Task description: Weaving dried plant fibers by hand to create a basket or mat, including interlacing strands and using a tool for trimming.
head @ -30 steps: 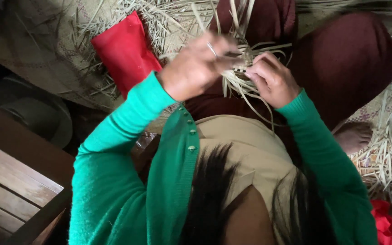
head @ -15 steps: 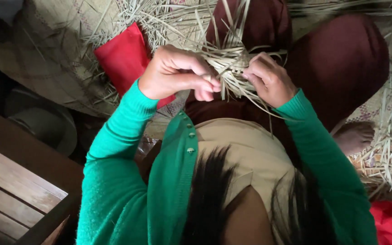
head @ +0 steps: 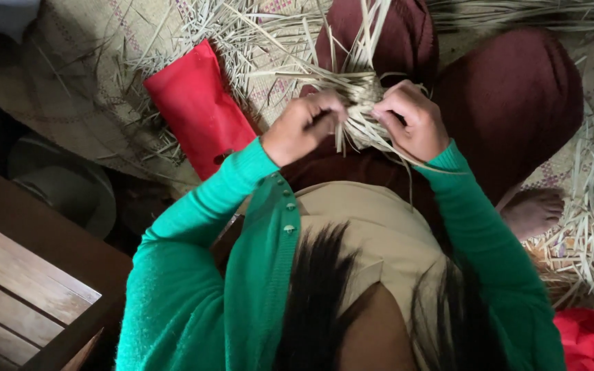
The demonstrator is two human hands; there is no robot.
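Both the left hand and right hand were pinched shut on the woven straw bundle, which looked light, springy and brittle, best gripped at its tight knot with loose strips fanning toward twelve o'clock.

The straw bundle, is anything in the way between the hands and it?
Nothing visible is. The left hand and the right hand both already grip the straw bundle from either side, above the lap. The red pouch lies off to the side on the mat, away from the hands.
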